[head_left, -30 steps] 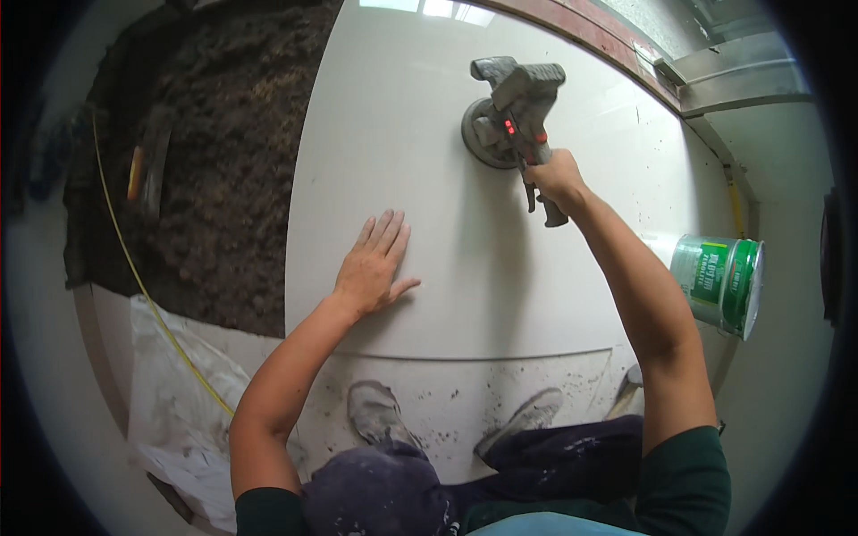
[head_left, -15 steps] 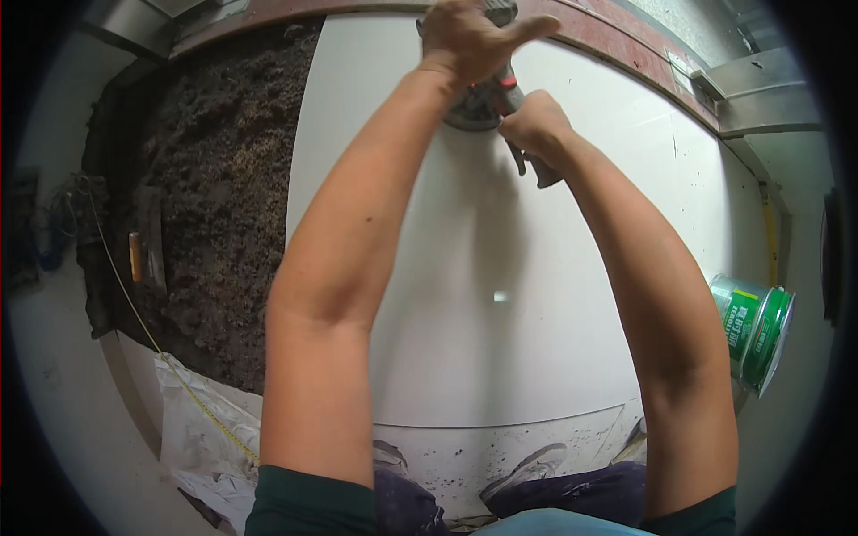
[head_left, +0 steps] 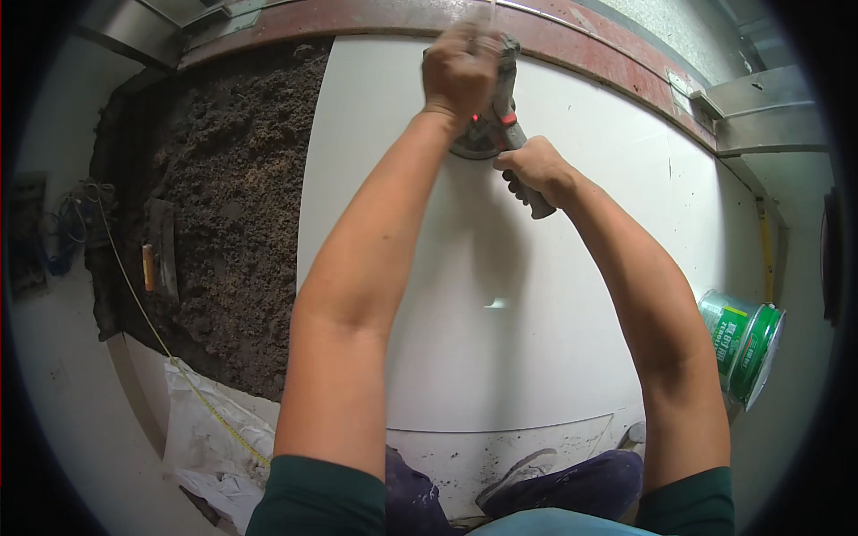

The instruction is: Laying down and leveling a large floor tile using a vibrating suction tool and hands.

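A large white tile (head_left: 572, 295) lies flat in front of me. On its far part stands a grey tile vibrator (head_left: 508, 134) with red parts and a round base. My right hand (head_left: 539, 170) is wrapped around its handle, which slants toward me. Over the tool's far end is my left hand (head_left: 460, 67), blurred by motion. Its fingers are too smeared to show whether they grip or only touch the tool.
Dark, lumpy mortar (head_left: 241, 205) borders the tile on the left, with an orange-handled trowel (head_left: 150, 268) on it. A yellow tape measure (head_left: 152, 326) stretches over a white sheet (head_left: 201, 420). A green bucket (head_left: 746, 348) is at the right; a reddish sill (head_left: 357, 22) runs along the far edge.
The view has tilted slightly, so the scene sits lower. My left thumb, stretched rightward before, no longer points that way. The vibrator is about where it was, still held by my right hand.
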### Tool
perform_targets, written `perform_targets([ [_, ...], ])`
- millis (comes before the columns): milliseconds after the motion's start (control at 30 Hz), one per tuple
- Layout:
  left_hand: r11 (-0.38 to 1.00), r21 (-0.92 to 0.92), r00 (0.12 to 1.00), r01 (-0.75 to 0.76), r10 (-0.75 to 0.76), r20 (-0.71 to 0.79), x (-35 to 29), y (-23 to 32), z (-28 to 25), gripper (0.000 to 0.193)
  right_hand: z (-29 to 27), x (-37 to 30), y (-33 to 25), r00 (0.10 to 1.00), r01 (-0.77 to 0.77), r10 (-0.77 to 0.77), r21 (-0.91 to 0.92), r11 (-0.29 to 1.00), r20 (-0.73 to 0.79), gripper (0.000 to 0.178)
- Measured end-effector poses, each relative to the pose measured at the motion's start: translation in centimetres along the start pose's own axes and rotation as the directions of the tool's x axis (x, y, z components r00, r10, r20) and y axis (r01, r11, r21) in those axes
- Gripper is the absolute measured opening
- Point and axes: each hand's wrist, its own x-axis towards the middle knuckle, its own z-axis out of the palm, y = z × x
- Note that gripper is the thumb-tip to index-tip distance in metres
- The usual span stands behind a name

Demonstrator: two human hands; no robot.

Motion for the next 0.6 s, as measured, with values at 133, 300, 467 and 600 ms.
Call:
perform_targets([
  [133,0.792,-0.261,0.832,0.552,-0.543,0.111,1.5,-6.3,-0.1,0.038,0.5,0.1,-0.4,0.999,0.041,-0.041,0.021,0.999,-0.027,0.031],
  [300,0.811,0.394,0.553,0.433,-0.584,0.594,4.1,-9.8,0.1,0.061,0.9,0.1,-0.3,0.997,0.073,-0.073,0.015,0.997,-0.036,0.059],
  [467,0.66,0.592,0.466,0.463,-0.749,0.47,4.4,-6.7,1.0,0.066,0.4,0.6,1.1,0.999,0.029,-0.018,0.241,0.97,-0.048,0.088],
  [600,0.656,0.612,0.476,0.443,-0.75,0.459,4.8,-6.2,0.5,0.07,0.4,0.8,0.3,0.998,0.004,0.01,0.236,0.972,-0.06,0.085],
])
